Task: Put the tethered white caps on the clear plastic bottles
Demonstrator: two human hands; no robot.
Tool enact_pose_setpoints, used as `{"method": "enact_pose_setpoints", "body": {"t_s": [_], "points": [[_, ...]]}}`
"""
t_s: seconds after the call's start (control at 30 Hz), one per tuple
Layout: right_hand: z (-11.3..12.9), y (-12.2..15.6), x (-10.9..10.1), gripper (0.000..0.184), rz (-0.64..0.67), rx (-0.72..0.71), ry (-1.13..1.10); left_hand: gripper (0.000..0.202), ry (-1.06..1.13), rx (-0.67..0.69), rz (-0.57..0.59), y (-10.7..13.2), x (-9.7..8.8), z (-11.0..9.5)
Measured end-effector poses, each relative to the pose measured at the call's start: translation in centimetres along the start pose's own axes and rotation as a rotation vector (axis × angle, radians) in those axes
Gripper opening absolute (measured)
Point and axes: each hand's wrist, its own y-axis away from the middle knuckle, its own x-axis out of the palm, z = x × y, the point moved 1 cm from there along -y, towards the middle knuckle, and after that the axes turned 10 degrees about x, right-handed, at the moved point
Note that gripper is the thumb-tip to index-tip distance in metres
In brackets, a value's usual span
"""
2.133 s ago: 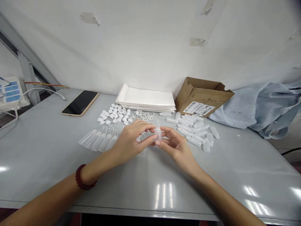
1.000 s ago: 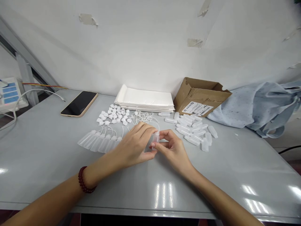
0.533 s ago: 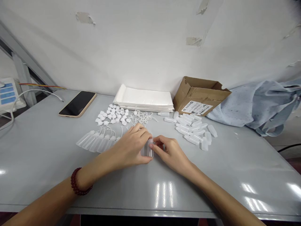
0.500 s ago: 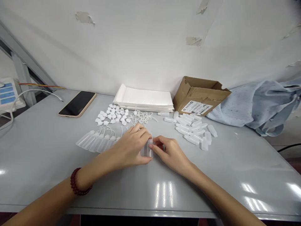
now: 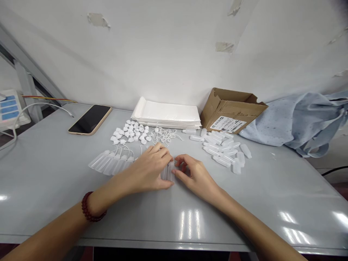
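Since the earlier frame, the plastic bottle (image 5: 168, 172) has dropped to the tabletop (image 5: 49, 181), my left hand (image 5: 148, 169) clamped on it, my right hand (image 5: 195, 174) with fingers slightly apart just beside it.

Grey table (image 5: 49, 174) | smartphone (image 5: 90, 120) | white mailers (image 5: 165, 113) | white caps (image 5: 127, 132) | plastic bottles (image 5: 220, 146) | cardboard box (image 5: 231, 112) | blue cloth (image 5: 296, 125)

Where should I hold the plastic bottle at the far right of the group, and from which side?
Probably around its middle, from the right: the plastic bottle lies apart from the others on that side, and its smooth, rounded body suits a pinch.
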Motion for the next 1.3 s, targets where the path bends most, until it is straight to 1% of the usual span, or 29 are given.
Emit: {"method": "enact_pose_setpoints", "body": {"t_s": [0.1, 0.33, 0.67, 0.9, 1.1, 1.3], "points": [[-0.01, 0.0, -0.02, 0.018, 0.007, -0.02, 0.001, 0.033, 0.011, -0.01, 0.008, 0.04, 0.0, 0.01], [0.01, -0.05, -0.1, 0.019, 0.019, -0.076, 0.022, 0.033, -0.004, 0.027, -0.031, 0.24, 0.18, 0.27], [0.16, -0.06, -0.24, 0.018, 0.019, -0.131, 0.026, 0.034, -0.044, 0.029, 0.007, 0.28, -0.08, 0.2], [0.02, -0.09, -0.16, 0.018, 0.016, -0.137, 0.028, 0.034, -0.049, 0.028, -0.005, 0.25, -0.07, 0.26], [-0.06, -0.16, -0.1, 0.018, 0.001, -0.155, 0.028, 0.038, -0.05, -0.003, 0.039, 0.19, -0.27, 0.19], [-0.15, -0.23, -0.06, 0.019, -0.004, -0.147, 0.029, 0.036, -0.051, -0.021, 0.065, 0.17, -0.36, 0.17]]}}
